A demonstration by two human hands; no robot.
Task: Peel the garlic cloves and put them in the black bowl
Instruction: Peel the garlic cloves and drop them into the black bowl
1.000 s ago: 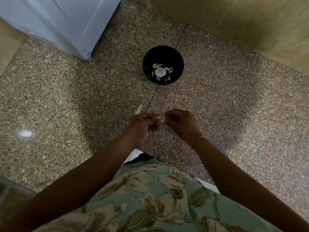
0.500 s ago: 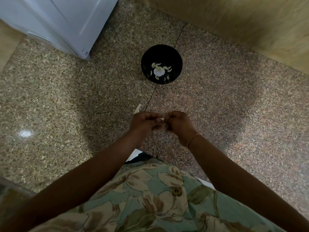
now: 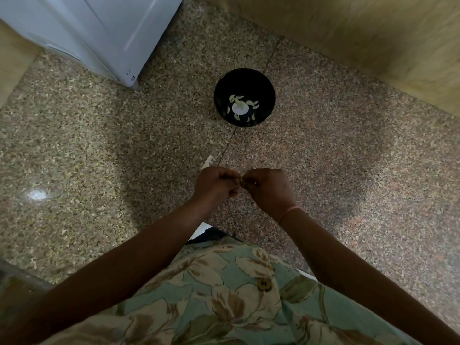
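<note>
The black bowl (image 3: 244, 96) stands on the speckled stone floor ahead of me, with several pale peeled garlic cloves (image 3: 242, 107) inside. Nearer to me, my left hand (image 3: 216, 186) and my right hand (image 3: 267, 189) meet knuckle to knuckle above the floor, both with curled fingers. Between their fingertips they pinch a small garlic clove (image 3: 241, 180), of which only a pale sliver shows. A white scrap of garlic skin (image 3: 207, 162) lies on the floor just beyond my left hand.
A white appliance (image 3: 99, 33) stands at the upper left. A yellowish wall (image 3: 361, 38) runs along the upper right. A floor joint runs from the bowl toward my hands. My floral shirt (image 3: 224, 295) fills the bottom.
My hands have closed together, so the gap between them is gone and less of the clove shows. The bowl and the skin scrap have not moved.
</note>
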